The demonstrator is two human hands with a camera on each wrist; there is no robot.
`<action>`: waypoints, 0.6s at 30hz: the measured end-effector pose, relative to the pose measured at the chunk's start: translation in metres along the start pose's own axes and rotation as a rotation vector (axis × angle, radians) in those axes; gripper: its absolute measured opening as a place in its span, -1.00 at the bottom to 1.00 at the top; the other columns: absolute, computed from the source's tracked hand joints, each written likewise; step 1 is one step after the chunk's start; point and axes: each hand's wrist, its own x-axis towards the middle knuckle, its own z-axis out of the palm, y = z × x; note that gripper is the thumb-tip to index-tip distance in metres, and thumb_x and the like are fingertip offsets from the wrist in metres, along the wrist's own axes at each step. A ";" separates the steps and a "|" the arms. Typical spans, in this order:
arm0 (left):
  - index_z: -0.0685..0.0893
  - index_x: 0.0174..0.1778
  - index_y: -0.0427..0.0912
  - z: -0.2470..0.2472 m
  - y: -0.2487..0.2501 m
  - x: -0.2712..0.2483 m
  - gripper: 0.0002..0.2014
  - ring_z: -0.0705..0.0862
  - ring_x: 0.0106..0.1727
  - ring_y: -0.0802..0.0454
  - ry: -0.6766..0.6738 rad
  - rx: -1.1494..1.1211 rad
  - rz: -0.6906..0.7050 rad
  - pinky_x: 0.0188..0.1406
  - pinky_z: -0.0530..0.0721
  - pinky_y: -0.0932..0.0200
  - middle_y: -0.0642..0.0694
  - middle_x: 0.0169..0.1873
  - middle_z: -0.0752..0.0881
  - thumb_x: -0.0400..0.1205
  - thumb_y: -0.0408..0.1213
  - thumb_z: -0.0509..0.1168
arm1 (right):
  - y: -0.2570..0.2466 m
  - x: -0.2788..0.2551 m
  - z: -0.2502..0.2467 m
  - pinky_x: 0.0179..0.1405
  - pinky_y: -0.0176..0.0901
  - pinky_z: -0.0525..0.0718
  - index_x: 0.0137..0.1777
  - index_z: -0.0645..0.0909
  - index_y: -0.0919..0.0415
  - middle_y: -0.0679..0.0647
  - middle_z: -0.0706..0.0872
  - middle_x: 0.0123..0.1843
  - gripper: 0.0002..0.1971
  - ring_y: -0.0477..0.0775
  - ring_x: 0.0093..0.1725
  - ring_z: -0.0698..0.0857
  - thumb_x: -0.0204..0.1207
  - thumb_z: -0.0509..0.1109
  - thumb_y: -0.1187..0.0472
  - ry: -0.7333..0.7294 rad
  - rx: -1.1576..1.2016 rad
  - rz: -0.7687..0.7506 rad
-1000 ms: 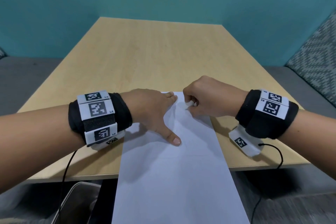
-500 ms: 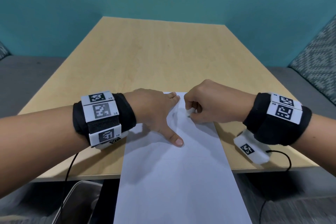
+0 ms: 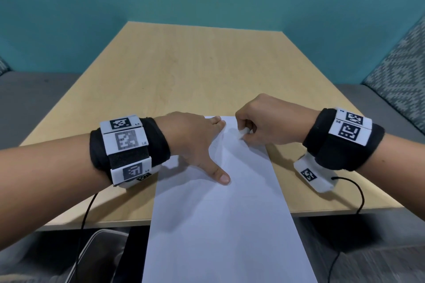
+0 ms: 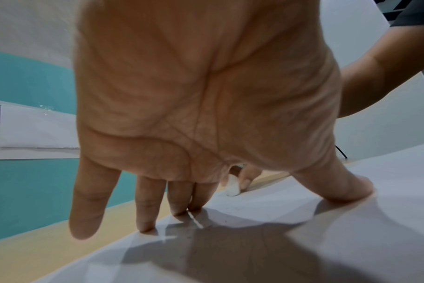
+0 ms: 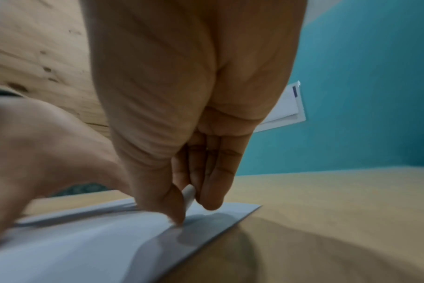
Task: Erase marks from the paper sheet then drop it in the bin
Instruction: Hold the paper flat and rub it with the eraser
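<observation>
The paper sheet lay on the table, overhanging its near edge. The left hand, fingers spread, pinned it flat; the right hand pinched a white eraser. Hard rubbing could crease or tear the sheet.

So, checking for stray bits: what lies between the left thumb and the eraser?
Only bare paper sheet, faintly creased, between left hand thumb and eraser; head view shows it.
</observation>
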 end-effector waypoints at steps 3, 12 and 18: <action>-0.24 0.91 0.10 0.000 -0.001 0.000 0.53 0.32 0.82 0.00 0.003 0.004 0.006 0.60 0.56 -0.12 0.28 0.88 -0.16 0.18 0.83 0.28 | 0.001 -0.002 0.004 -0.20 0.16 0.80 -0.14 0.70 0.04 -0.11 0.72 -0.28 -0.96 0.01 -0.24 0.70 0.48 0.52 0.18 0.030 0.004 0.002; -0.27 0.91 0.11 -0.004 0.004 -0.004 0.49 0.24 0.85 0.00 -0.025 0.003 -0.009 0.65 0.50 -0.15 0.29 0.87 -0.21 0.24 0.77 0.33 | 0.006 -0.002 0.002 -0.21 0.19 0.80 -0.18 0.66 0.01 -0.11 0.70 -0.29 -0.91 0.01 -0.25 0.68 0.45 0.53 0.18 0.030 -0.007 0.015; -0.28 0.91 0.12 -0.005 0.005 -0.004 0.49 0.27 0.84 0.00 -0.043 -0.002 -0.016 0.62 0.53 -0.14 0.28 0.87 -0.21 0.24 0.77 0.33 | 0.001 -0.005 0.001 -0.18 0.06 0.80 -0.04 0.75 0.03 -0.12 0.76 -0.23 -0.90 -0.08 -0.21 0.71 0.48 0.58 0.13 -0.033 0.023 -0.015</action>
